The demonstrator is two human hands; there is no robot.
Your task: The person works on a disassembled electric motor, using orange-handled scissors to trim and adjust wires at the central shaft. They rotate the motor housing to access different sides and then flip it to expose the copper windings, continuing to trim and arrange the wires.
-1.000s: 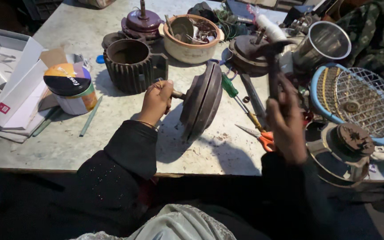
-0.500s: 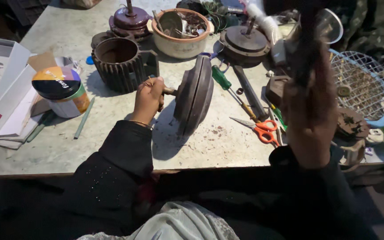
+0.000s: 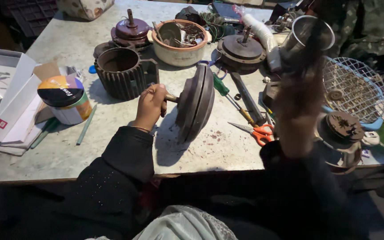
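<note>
Head cam looks down on a cluttered stone workbench (image 3: 45, 164). Biggest thing in play is the round motor housing (image 3: 195, 103), stood on edge mid-table, probably so its shaft sticks out sideways as a handle. Left hand (image 3: 150, 106) has its fingers curled tight round that shaft, steadying it. Right hand (image 3: 296, 106) is raised and badly blurred, so can't tell its grip. Orange scissors (image 3: 256, 131) lie just beside.
</note>
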